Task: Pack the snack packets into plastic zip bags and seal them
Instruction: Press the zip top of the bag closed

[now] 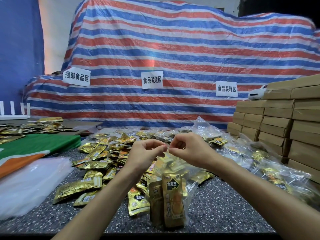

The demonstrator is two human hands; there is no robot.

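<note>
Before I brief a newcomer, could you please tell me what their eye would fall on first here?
The striped tarp fills the background, with three paper signs on it. In the centre, the left hand and right hand pinch the top of a clear zip bag holding gold packets, above a heap of loose packets on the table. Brown boxes are stacked at right.

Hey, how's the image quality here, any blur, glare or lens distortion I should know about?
Head view: wide-angle distortion bows the cardboard boxes at right; the stack of clear bags at left is blurred; a faint rainbow flare crosses the striped tarp; the snack packets in the zip bag look sharp.
</note>
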